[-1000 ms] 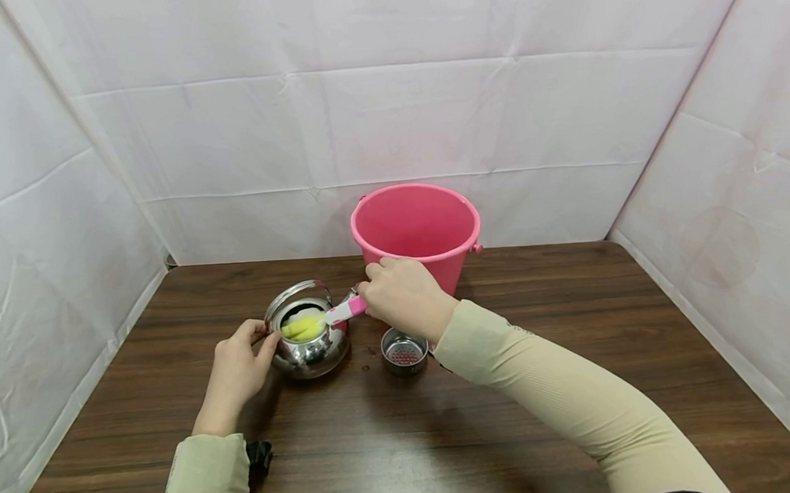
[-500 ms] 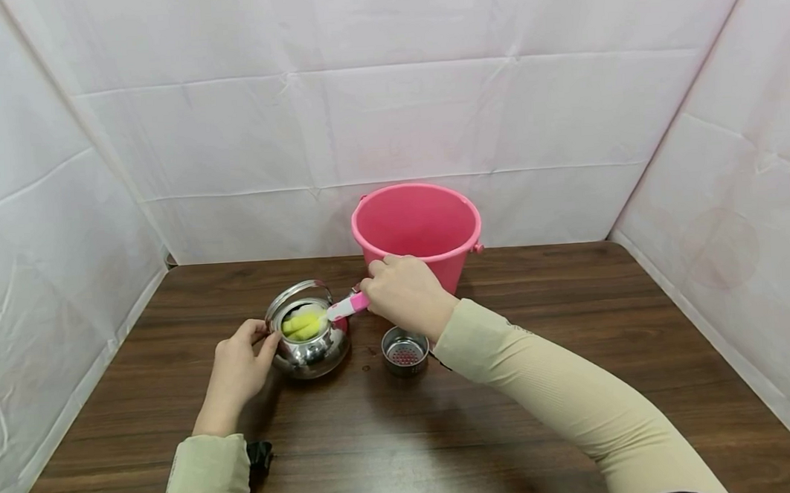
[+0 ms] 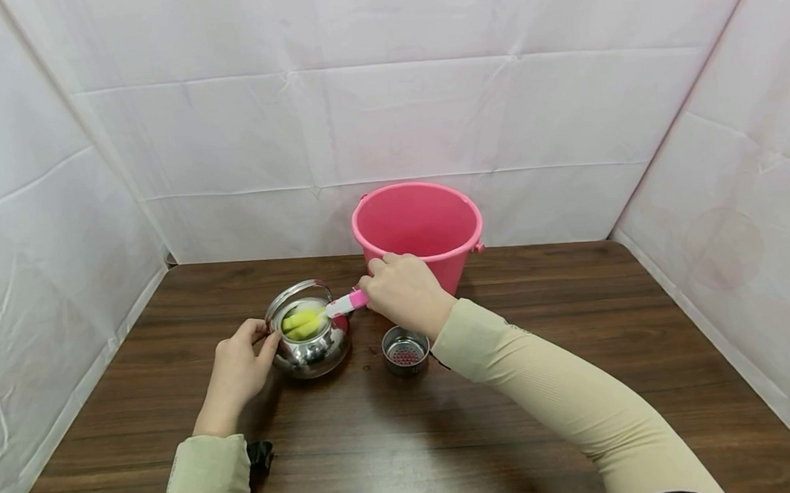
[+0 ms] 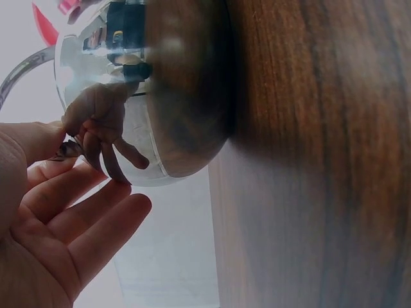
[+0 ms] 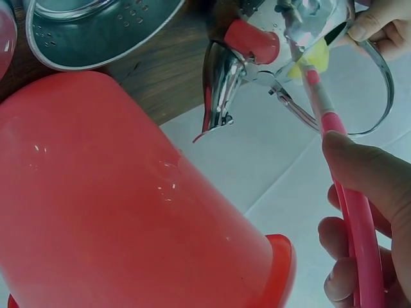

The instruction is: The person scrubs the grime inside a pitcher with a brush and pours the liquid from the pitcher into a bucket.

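We see a dark brown wood-grain table, glossy near its front, closed in on the back and both sides by creased white sheeting. A couple of small dark spots mark the wood between the kettle and the cup.

We find the round, polished stainless-steel kettle upright and lidless on the table's left half, its hoop handle raised. In its mouth sits the yellow sponge head of a brush with a pink-and-white handle; a pale patch beside the sponge we cannot make out. The left hand pinches the kettle at its rim, by the handle's base, and the right hand grips the brush handle, fingers wrapped round it.

Behind the right hand we see a tall pink plastic bucket. In front of it stands a small round steel cup with a perforated bottom.

Near the cuff of the pale green right sleeve we notice dark marks, too small to read.
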### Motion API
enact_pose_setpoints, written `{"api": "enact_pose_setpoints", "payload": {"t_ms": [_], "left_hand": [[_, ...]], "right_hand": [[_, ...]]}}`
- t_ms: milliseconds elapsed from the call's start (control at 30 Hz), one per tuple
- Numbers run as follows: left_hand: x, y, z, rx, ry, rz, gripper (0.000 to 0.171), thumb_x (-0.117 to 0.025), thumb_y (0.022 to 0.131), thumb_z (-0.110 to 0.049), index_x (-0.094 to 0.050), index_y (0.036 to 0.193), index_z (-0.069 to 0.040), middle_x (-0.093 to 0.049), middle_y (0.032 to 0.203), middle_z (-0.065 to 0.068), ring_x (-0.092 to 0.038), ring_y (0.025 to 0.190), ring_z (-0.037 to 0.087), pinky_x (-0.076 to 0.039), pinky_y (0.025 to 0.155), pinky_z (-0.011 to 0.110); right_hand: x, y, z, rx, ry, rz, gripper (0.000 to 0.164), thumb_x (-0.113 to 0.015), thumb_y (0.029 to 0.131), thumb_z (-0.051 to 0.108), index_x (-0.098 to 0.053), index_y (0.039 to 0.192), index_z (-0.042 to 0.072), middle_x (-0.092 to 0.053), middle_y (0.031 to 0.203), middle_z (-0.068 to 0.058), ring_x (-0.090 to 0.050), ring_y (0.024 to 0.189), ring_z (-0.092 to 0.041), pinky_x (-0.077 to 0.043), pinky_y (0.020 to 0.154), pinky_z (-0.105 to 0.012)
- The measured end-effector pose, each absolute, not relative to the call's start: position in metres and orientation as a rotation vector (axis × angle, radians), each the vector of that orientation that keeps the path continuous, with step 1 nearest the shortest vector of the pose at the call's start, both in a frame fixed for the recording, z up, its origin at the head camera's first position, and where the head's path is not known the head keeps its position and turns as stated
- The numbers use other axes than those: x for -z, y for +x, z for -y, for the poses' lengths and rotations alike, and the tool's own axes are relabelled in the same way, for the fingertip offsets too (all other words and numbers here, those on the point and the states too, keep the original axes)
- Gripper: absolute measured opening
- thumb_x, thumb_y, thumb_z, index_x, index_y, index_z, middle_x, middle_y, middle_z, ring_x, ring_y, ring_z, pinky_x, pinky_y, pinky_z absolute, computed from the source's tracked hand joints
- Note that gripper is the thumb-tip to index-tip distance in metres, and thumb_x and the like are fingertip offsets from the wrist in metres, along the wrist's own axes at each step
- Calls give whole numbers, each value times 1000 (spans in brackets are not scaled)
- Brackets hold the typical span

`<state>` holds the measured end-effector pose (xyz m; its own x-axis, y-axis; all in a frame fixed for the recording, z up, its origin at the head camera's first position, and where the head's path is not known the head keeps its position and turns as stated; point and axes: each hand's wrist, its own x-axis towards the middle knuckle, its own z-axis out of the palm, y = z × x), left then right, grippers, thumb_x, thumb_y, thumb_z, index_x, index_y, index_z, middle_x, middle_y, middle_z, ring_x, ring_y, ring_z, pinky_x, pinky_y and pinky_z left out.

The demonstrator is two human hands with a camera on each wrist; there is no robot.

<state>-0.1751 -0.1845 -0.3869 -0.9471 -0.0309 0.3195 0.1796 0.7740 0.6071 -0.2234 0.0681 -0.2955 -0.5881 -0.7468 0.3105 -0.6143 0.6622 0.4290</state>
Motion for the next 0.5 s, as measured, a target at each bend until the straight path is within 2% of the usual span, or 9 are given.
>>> {"api": "enact_pose_setpoints", "payload": {"t_ms": [300,500], "left_hand": [[387,-176,185,961,-121,2640,22,-57,94,-14,-58,105,5,-64,110,29,-61,108,41,-48,89,52],[387,-176,186,958,-121,2646,23,-56,95,-15,-58,106,6,-64,110,30,-60,108,42,-49,89,53]], "right_hand": [[299,-224,-68,377,1072,2382,13,-71,84,27,-74,92,17,-66,79,-1,-59,72,-16,-48,56,-26],[301,-224,-66,376,1091,2309,6,-69,84,21,-73,85,17,-65,75,-1,-59,69,-16,-50,59,-24]]}}
